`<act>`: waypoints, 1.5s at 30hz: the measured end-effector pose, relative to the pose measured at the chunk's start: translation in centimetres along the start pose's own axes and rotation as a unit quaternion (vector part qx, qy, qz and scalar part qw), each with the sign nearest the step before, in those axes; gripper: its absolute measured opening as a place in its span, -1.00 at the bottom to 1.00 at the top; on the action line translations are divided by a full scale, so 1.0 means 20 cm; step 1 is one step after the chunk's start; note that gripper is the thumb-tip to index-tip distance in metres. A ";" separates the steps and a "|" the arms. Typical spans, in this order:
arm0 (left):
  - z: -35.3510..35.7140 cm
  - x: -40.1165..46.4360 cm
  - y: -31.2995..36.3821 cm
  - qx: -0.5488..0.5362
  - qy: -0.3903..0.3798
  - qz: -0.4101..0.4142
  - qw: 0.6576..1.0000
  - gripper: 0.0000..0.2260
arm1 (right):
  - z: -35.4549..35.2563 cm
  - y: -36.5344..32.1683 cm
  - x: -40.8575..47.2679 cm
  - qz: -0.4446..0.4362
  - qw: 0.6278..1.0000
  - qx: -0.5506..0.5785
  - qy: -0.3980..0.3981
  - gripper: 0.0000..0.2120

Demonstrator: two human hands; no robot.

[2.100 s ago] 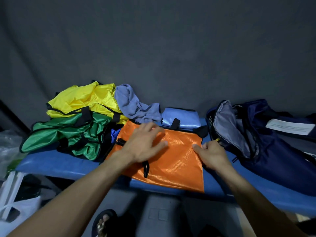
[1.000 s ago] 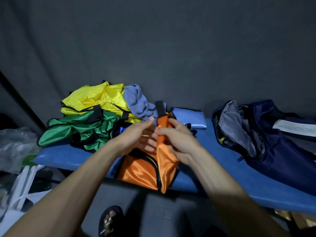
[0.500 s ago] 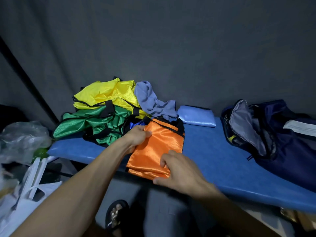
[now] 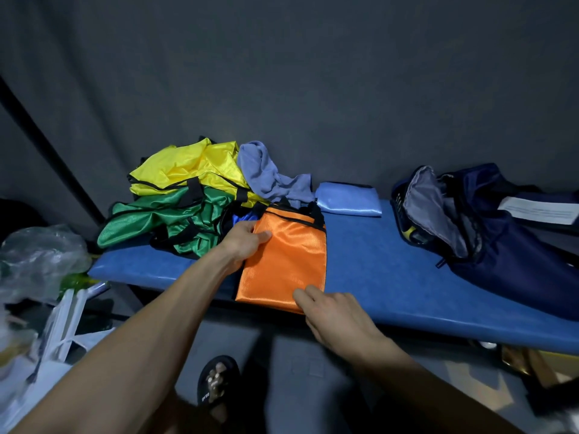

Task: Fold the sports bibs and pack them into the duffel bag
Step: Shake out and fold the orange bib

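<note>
orange bib [image 4: 283,261], folded to a narrow rectangle with black trim at its far end, lying on the blue desk [image 4: 391,277], its near end over the desk's front edge. left hand [image 4: 246,242] at the bib's left edge toward the far end, thumb on top of the cloth and fingers [image 4: 242,228] curled around the edge, pinching it. right hand [image 4: 333,311] at the bib's near right corner, fingers [image 4: 302,297] loosely together and laid on the cloth; whether they grip it cannot be told. unfolded heap toward the desk's far left corner: yellow bib [image 4: 188,170] on top, green bib [image 4: 175,220] below, a scrap of blue bib [image 4: 242,218] showing just beside the orange one. grey-blue cloth [image 4: 269,177] draped against the yellow bib. light blue bib [image 4: 347,198], folded, at the desk's back edge just beyond the orange bib. navy duffel bag [image 4: 488,239] at the desk's right end, mouth open, grey lining showing, white paper [image 4: 539,209] on top. clear plastic bag [image 4: 40,255] left of the desk. sandalled foot [image 4: 216,383] on the floor below.
</note>
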State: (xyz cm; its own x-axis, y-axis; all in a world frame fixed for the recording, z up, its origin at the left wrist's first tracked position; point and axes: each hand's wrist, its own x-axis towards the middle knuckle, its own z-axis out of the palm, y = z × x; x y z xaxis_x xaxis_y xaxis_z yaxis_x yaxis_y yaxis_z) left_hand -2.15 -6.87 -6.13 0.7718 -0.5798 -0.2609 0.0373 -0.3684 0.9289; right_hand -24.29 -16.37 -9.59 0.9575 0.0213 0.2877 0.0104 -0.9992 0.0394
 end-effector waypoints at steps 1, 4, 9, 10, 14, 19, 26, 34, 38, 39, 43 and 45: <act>-0.01 0.00 0.00 0.060 0.026 0.033 0.997 -0.94 | 0.00 0.00 -0.01 -0.014 1.000 -0.004 0.013 -0.50; -0.05 -0.01 -0.02 0.274 0.096 0.119 0.950 -0.66 | 0.01 0.00 -0.03 -0.045 0.998 -0.014 0.029 -0.57; -0.10 -0.11 -0.01 0.399 0.111 0.302 0.859 -0.63 | 0.08 0.02 -0.03 -0.031 0.998 -0.056 0.025 -0.33; -0.12 -0.15 0.01 0.381 0.041 0.318 0.867 -0.72 | 0.09 0.03 -0.02 -0.034 0.997 -0.053 0.037 -0.41; -0.12 -0.30 0.03 0.410 -0.265 0.174 0.855 -0.39 | 0.08 0.04 0.03 -0.004 0.993 0.029 0.111 -0.75; -0.05 -0.39 0.06 0.517 -0.137 0.243 0.810 -0.26 | -0.12 0.09 0.17 0.161 0.917 0.317 0.180 -0.83; 0.04 -0.58 0.44 0.268 0.149 0.416 0.856 -0.78 | -0.58 0.30 0.28 0.189 0.800 0.474 0.314 -0.86; 0.20 -0.14 0.70 -0.002 -0.018 0.280 0.960 -0.76 | -0.54 0.61 0.26 0.291 0.585 0.721 0.229 -0.66; 0.34 0.20 0.37 -0.075 0.015 0.108 0.991 -0.87 | -0.21 0.56 0.10 0.344 0.503 0.793 -0.005 -0.54; 0.34 0.25 0.30 -0.089 0.037 0.070 0.993 -0.86 | -0.17 0.55 0.07 0.352 0.527 0.774 -0.014 -0.52; 0.35 0.36 0.15 -0.106 0.072 -0.025 0.991 -0.82 | -0.12 0.57 -0.01 0.322 0.598 0.734 -0.005 -0.41; 0.35 0.41 0.13 -0.101 0.078 -0.031 0.991 -0.89 | -0.12 0.59 -0.03 0.294 0.627 0.721 -0.011 -0.42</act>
State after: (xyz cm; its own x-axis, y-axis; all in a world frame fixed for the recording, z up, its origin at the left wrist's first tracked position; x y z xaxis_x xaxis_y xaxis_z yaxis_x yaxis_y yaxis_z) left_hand -0.27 -17.69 -7.61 0.8523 -0.4355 -0.2896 0.2015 -0.2376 0.9502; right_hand -25.47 -28.02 -7.02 0.9220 -0.3496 -0.1665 -0.1109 0.1737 -0.9785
